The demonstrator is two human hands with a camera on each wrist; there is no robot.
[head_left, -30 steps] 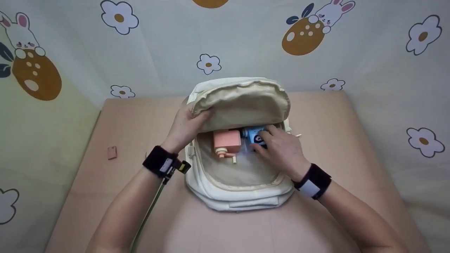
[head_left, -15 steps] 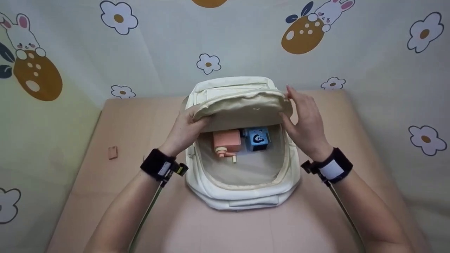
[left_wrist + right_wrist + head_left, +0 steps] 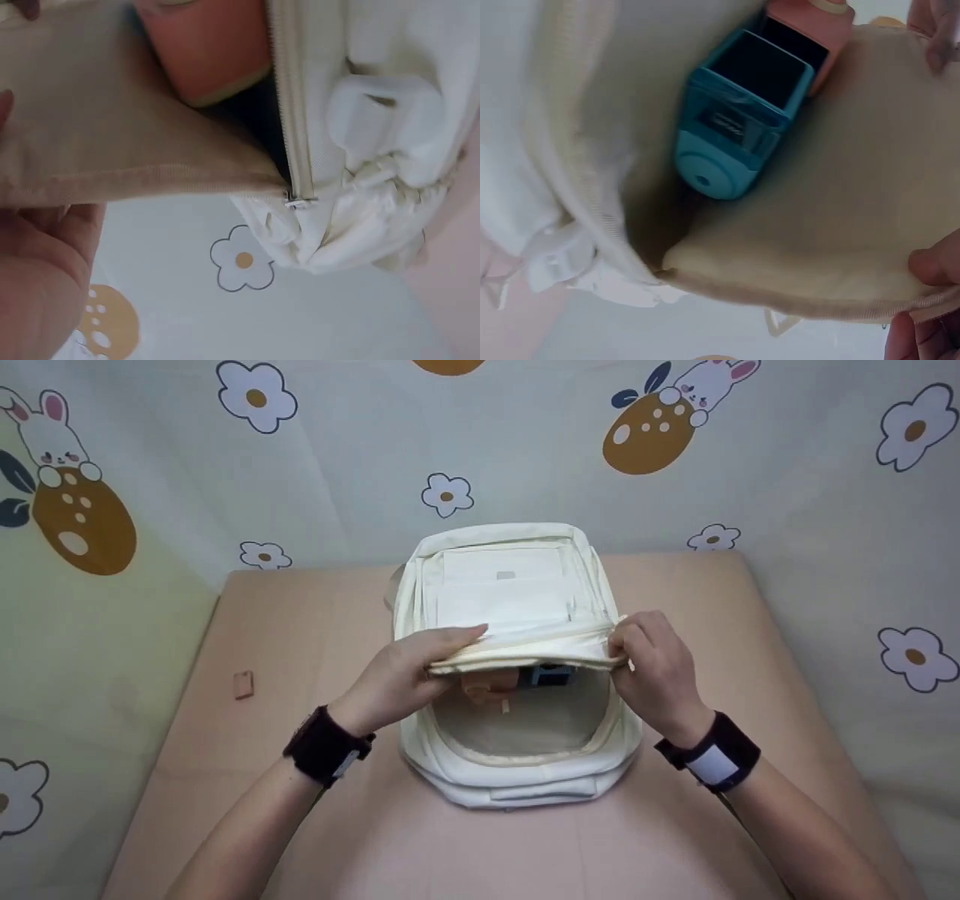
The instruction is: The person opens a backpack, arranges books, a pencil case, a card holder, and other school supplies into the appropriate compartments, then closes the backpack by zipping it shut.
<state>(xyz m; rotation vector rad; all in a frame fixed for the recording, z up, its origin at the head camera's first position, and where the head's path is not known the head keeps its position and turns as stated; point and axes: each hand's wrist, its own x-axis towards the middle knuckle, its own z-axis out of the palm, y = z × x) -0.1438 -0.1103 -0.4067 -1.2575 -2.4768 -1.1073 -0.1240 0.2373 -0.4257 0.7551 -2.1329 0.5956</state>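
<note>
A cream-white backpack [image 3: 491,585] lies on its back with its front flap [image 3: 540,649] partly lowered over the main compartment. My left hand [image 3: 401,671] grips the flap's left edge, thumb on top and fingers beneath. At the right corner, my right hand [image 3: 660,675] pinches the zippered edge between thumb and fingers. Under the flap sit a pink hand-crank pencil sharpener [image 3: 491,682] and, beside it, a blue boxy item [image 3: 742,112] with a dark panel and a rounded end. The flap hides most of both in the head view.
A small pink rectangular piece [image 3: 244,685] lies on the tabletop [image 3: 315,615] left of the backpack. Behind the table hangs a pale curtain [image 3: 360,465] printed with flowers and rabbits. A metal zipper pull [image 3: 300,202] shows at the flap's corner.
My right hand left the blue item and took hold of the flap's right edge. Both hands brought the flap down toward me, covering much of the pencil sharpener and the blue item.
</note>
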